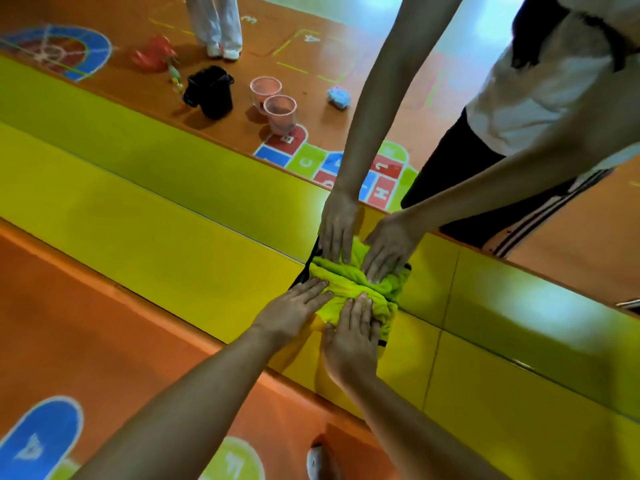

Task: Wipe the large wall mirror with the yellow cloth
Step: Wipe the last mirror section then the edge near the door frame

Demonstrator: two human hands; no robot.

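Observation:
The large wall mirror (pixel 381 46) fills the upper part of the head view, and its lower edge meets a yellow padded ledge (pixel 173 244). A bunched yellow cloth (pixel 346 285) with a dark trim lies at that lower edge, against the glass. My left hand (pixel 294 308) presses flat on the cloth's left side. My right hand (pixel 349 337) presses flat on its near side, fingers stretched out. The reflection of both hands and arms meets them from above.
Seen only in the mirror are a black bucket (pixel 209 91), two pink cups (pixel 273 100), a crumpled blue cloth (pixel 338 97), a red object (pixel 152 51) and another person's legs (pixel 218 26). Orange floor (pixel 86 323) with painted hopscotch shapes lies below; my shoe (pixel 313 462) shows.

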